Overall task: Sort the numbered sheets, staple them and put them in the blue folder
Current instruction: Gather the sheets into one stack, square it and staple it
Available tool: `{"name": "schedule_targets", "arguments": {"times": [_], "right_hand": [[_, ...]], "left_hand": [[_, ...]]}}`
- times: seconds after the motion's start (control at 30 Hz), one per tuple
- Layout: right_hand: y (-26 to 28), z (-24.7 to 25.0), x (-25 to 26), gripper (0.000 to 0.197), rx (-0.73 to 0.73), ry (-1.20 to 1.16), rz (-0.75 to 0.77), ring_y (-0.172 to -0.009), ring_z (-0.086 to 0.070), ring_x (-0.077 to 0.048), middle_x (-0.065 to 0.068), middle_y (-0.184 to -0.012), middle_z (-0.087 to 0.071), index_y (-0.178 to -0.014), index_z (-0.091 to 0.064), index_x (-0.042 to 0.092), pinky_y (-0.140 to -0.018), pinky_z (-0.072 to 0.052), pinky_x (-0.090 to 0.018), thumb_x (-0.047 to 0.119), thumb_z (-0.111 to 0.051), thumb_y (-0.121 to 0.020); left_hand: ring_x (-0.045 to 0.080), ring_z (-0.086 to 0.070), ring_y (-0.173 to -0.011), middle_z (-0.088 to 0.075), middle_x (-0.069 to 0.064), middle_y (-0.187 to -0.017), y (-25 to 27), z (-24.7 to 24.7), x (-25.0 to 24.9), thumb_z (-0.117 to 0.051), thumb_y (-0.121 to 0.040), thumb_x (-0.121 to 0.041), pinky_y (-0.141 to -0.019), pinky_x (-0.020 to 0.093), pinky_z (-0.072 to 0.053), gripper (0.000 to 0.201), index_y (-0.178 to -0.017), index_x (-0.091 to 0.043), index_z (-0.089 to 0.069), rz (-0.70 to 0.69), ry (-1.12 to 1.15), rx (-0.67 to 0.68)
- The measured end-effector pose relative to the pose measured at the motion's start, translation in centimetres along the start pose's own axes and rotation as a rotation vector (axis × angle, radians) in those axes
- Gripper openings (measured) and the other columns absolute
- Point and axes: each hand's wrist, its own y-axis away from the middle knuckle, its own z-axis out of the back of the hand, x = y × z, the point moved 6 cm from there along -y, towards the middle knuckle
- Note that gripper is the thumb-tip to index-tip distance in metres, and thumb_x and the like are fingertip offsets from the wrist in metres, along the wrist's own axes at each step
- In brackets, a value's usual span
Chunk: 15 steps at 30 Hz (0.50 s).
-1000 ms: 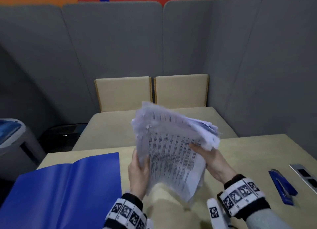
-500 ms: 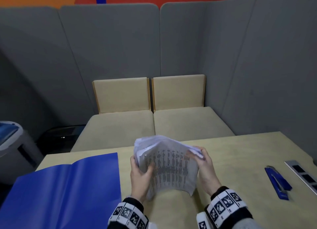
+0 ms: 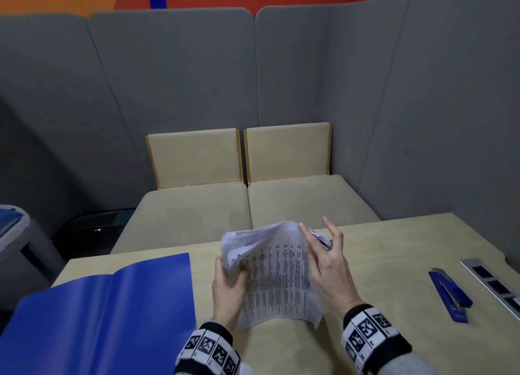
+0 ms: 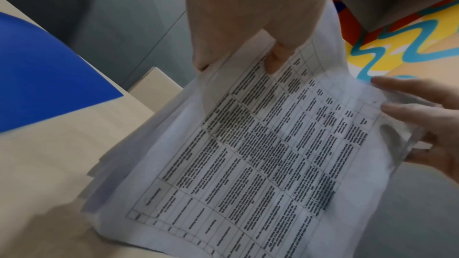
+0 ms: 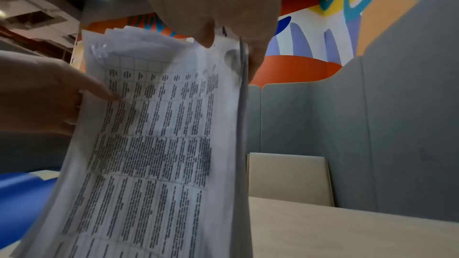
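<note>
- Head view: I see the left hand (image 3: pixel 228 290) and right hand (image 3: pixel 327 265) holding a thick, curling stack of white printed sheets (image 3: pixel 277 276) on end over the pale beige wooden table (image 3: pixel 380 262), its lower edge at the tabletop. The left thumb lies across the front page, fingers behind it, clamped on the stack's left edge. The right thumb presses the upper right corner; two right fingers point up, spread and straight. An open, glossy blue plastic folder (image 3: pixel 107 312) lies flat to the left, near the stack but apart from it. A blue stapler (image 3: pixel 450 294) rests well apart to the right, beside a grey socket strip (image 3: pixel 495 286) set in the table.
- Left wrist view: the left thumb (image 4: pixel 277 60) sits on the table-printed top page of the sheets (image 4: pixel 273 154), the pages fanned along their left edge. Right fingertips (image 4: pixel 402 93) touch the far edge, spread. The folder (image 4: pixel 44 74) shows at the left.
- Right wrist view: the right thumb (image 5: pixel 207 36) pinches the sheets (image 5: pixel 159 134) at the top corner against fingers behind. The left thumb (image 5: pixel 99 87) presses the page's opposite side.
</note>
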Motion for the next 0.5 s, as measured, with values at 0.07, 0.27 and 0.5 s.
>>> {"name": "schedule_targets", "arguments": {"times": [0.07, 0.27, 0.5], "right_hand": [[0.0, 0.2, 0.0, 0.053, -0.025, 0.009, -0.007, -0.084, -0.061, -0.011, -0.007, -0.145, -0.020, -0.140, -0.045, 0.031, -0.077, -0.054, -0.018, 0.010, -0.053, -0.092], [-0.3, 0.3, -0.5, 0.054, -0.019, -0.037, -0.013, -0.095, -0.053, -0.005, -0.006, -0.134, -0.040, -0.131, -0.054, 0.019, -0.084, -0.052, -0.022, -0.008, -0.056, -0.084], [-2.5, 1.8, -0.4, 0.079, 0.254, 0.188, -0.154, -0.127, -0.035, -0.017, 0.009, -0.136, -0.039, -0.145, -0.022, 0.035, -0.109, -0.027, -0.043, 0.026, -0.066, -0.080]], "left_hand": [[0.017, -0.062, -0.093, -0.065, -0.008, -0.096, -0.1, -0.1, 0.3, -0.058, -0.086, -0.010, -0.082, 0.047, -0.054, 0.048, -0.092, -0.056, -0.050, -0.001, 0.012, 0.019], [0.016, -0.062, -0.104, -0.067, -0.009, -0.104, -0.5, -0.5, 1.9, -0.059, -0.089, -0.009, -0.086, 0.040, -0.053, 0.040, -0.116, -0.038, -0.053, 0.013, -0.017, 0.042], [0.010, -0.061, -0.090, -0.068, -0.004, -0.099, -1.1, -1.2, -3.0, -0.046, -0.088, 0.005, -0.079, 0.031, -0.051, 0.049, -0.110, -0.038, -0.056, -0.306, -0.296, 0.177]]}}
